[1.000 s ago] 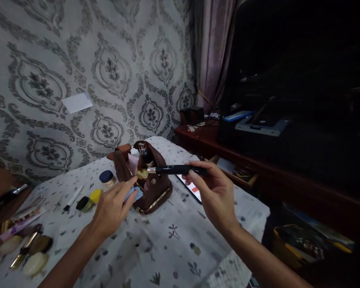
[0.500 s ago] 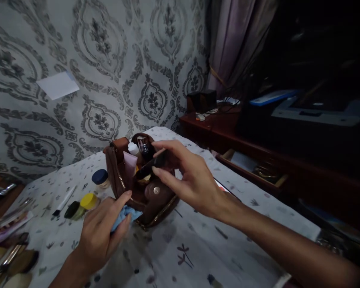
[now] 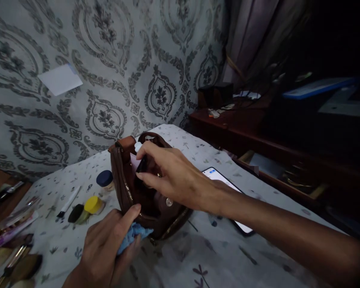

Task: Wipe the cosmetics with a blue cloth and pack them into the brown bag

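A brown zip bag (image 3: 119,176) stands unzipped on the patterned bedsheet. My right hand (image 3: 167,172) is inside its mouth, with thumb and fingers closed on a small black item (image 3: 141,166) whose kind I cannot make out. Beside that item a pale pink tube (image 3: 134,161) and a white cap (image 3: 138,147) show, partly covered by my fingers. My left hand (image 3: 107,240) is closed on a crumpled light-blue cloth (image 3: 133,236), its index finger against the bag's front edge.
Left of the bag lie a navy-lidded jar (image 3: 104,178), a yellow-lidded jar (image 3: 93,205), a dark-lidded jar (image 3: 76,214) and a white-handled brush (image 3: 69,202). Several makeup brushes (image 3: 23,264) are at the lower left. A lit phone (image 3: 243,228) lies under my right forearm. An open drawer (image 3: 276,174) is beyond.
My right hand has moved left and deeper into the bag with the black item. The view has shifted, showing more of the phone. My left hand keeps the blue cloth at the bag's edge.
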`<state>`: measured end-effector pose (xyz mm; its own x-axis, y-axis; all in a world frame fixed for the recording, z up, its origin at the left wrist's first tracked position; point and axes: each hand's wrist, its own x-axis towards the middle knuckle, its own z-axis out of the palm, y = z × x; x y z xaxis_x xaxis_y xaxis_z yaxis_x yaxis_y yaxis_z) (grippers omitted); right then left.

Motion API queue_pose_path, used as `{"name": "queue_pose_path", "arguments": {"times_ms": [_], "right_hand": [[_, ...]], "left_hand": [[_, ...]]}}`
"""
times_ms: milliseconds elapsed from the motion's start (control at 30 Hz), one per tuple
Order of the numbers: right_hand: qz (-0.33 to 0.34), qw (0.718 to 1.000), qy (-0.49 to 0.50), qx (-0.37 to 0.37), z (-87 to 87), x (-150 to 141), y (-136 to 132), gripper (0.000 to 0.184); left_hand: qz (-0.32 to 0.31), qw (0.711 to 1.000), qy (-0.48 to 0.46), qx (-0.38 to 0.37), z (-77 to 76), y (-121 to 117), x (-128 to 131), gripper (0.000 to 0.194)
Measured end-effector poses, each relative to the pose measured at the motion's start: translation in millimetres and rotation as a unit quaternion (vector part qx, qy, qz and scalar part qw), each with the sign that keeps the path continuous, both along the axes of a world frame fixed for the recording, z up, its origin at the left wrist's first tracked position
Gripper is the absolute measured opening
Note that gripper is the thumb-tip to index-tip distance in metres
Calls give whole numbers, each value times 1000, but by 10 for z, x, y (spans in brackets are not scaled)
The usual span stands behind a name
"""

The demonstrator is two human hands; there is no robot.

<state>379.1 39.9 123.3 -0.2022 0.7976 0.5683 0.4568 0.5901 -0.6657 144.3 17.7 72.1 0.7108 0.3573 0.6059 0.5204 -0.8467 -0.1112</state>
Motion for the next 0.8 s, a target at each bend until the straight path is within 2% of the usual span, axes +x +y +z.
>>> {"name": "queue_pose_path", "arguments": {"times_ms": [100, 200, 467, 633, 800], "right_hand": [[-17, 999, 27, -1, 69, 24, 18, 22], [-8, 1000, 5, -1, 84, 34, 46, 26], [14, 996, -88, -28, -107, -112, 206, 25], [6, 992, -127, -14, -228, -165, 282, 16], [-17, 989, -145, -4, -247, -172, 270, 16]], "left_hand": [[-4, 1000, 8, 13, -18, 19, -19, 57], [1, 1000, -15, -2, -38, 20, -7, 56], [14, 999, -27, -9, -56, -18, 10, 51], [9, 999, -32, -18, -52, -7, 14, 52], [6, 999, -43, -7, -101, 14, 21, 51]]}}
